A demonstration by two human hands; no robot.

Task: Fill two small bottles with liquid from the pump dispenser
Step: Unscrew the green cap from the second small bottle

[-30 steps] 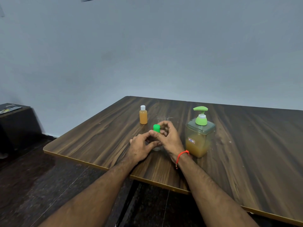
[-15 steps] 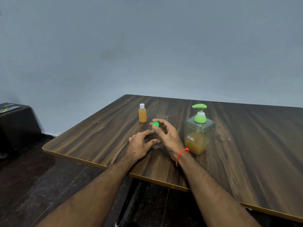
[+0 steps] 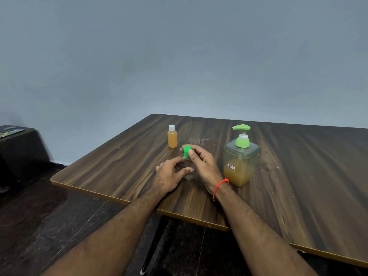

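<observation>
A small clear bottle (image 3: pixel 188 175) stands on the wooden table (image 3: pixel 298 186), and it looks empty. My left hand (image 3: pixel 169 176) grips its body. My right hand (image 3: pixel 201 162) pinches its green cap (image 3: pixel 186 152) on top of the bottle's neck. Whether the cap is still screwed on cannot be told. Farther back stands a second small bottle (image 3: pixel 172 136) with a white cap, full of orange liquid. The pump dispenser (image 3: pixel 241 156), with a green pump head and roughly half full of orange liquid, stands to the right of my right hand.
The table's near edge (image 3: pixel 139 204) runs diagonally under my forearms. A dark cabinet (image 3: pixel 18 148) stands at the far left by the wall. The floor below is dark.
My right fingers have turned around the green cap while my left hand kept hold of the clear bottle. The bottles and the dispenser have stayed in place.
</observation>
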